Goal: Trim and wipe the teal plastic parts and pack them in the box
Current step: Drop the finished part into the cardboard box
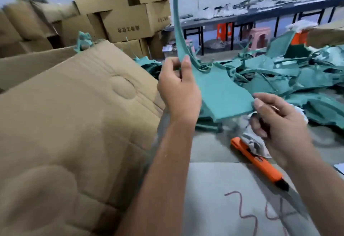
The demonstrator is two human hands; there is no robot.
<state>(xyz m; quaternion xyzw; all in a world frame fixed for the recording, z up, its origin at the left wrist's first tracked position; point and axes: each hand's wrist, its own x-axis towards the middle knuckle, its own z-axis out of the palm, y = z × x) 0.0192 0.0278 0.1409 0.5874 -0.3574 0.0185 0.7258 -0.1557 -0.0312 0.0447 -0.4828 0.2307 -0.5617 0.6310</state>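
A teal plastic part is held upright in the middle of the view, probably so that its edges can be checked for flash. It is pinched at its left edge between the thumb and curled fingers of the left hand. Its lower right corner is touched by the thumb of the right hand, whose fingers are curled round what appears to be a crumpled wiping cloth and perhaps a thin tool; this cannot be told for certain.

The part is matte and flat at its broad base, narrowing into a long curved arm that ends in a ring. An orange utility knife is laid within reach on the near grey surface. A heap of teal parts is spread to the far right, and a corrugated cardboard box flap is seen on the left.
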